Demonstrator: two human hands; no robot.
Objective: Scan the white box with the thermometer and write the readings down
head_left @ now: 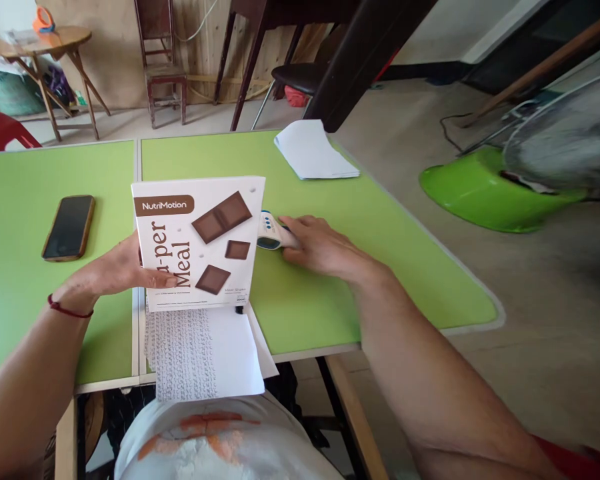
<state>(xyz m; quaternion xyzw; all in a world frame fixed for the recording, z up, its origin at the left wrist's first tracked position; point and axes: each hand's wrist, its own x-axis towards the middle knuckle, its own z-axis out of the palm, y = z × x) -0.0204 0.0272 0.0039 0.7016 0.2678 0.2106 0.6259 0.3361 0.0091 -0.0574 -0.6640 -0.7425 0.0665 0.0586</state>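
My left hand [130, 267] is closed on a white NutriMotion box [215, 267], thumb across its front, holding it upright above the table. Brown lettering and chocolate pieces are printed on the box. My right hand [320, 245] is closed around the handle of a white infrared thermometer [270, 232] with blue buttons and a small dark display. Part of the thermometer is hidden behind the box's right edge. Below the box, handwritten sheets of paper [205, 357] stick out over the table's near edge, with a small black tip showing on them.
A phone [69, 228] lies on the green table [300, 327] at left. Folded white paper [315, 150] rests near the far edge. Beyond stand a wooden chair [166, 79], a dark stool [300, 77] and a round table [45, 41]. A fan with a green base [480, 193] is on the floor at right.
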